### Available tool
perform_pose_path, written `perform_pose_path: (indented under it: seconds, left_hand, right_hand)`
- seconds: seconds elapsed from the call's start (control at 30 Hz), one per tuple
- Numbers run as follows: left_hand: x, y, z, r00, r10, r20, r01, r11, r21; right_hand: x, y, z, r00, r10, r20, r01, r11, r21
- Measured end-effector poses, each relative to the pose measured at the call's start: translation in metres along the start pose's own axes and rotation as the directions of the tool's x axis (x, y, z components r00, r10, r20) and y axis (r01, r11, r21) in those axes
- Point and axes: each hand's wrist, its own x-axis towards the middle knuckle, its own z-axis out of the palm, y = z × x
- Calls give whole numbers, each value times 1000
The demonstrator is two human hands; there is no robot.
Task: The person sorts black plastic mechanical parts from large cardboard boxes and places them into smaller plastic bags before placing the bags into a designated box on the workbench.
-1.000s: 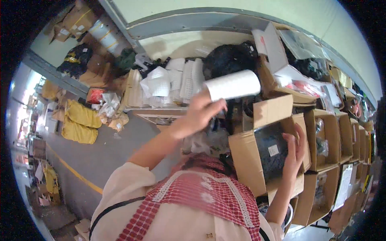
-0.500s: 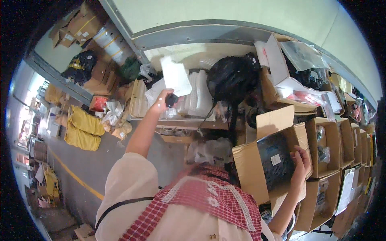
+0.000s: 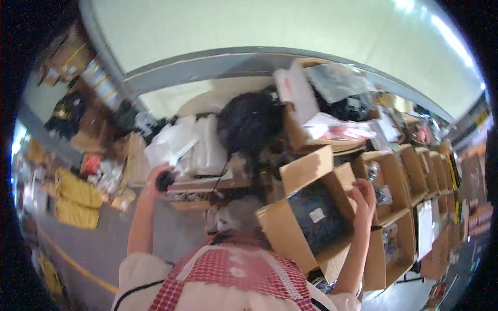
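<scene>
My left hand (image 3: 155,177) is closed round a small, round black object (image 3: 166,180), whose kind I cannot make out. White paper sheets (image 3: 174,147) lie or hang just above that hand; blur hides whether its fingers also hold one. At my right, an open cardboard box (image 3: 285,230) is tilted, its flaps spread. Inside lies a dark plastic-wrapped package (image 3: 324,228) with a white label (image 3: 317,215). My right hand (image 3: 363,199) is at the box's right wall, fingers loosely bent and apart, with nothing seen in them.
A big black bag (image 3: 249,122) stands on the bench behind clear plastic packs (image 3: 210,147). To the right, cardboard bins (image 3: 386,249) stand in stacked rows below a filled carton (image 3: 296,129). Yellow sacks (image 3: 77,199) lie on the floor at left.
The view has swung right, so the scene sits further left. My left hand has lowered toward me, and the white sheet it held up is lower. My right hand stays by the box wall.
</scene>
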Motion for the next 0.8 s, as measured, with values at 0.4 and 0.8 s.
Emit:
perform_pose_path:
  seconds: [0.4,0.8]
  left_hand:
    - [-42,-32,62,958,-158,238,136,985,106]
    - [-59,-11,119,960,-178,214,119,958,262]
  right_hand:
    - [84,-32,34,972,-186,144,189,982,-7]
    - [127,-16,36,872,-451,193,490,786,-377]
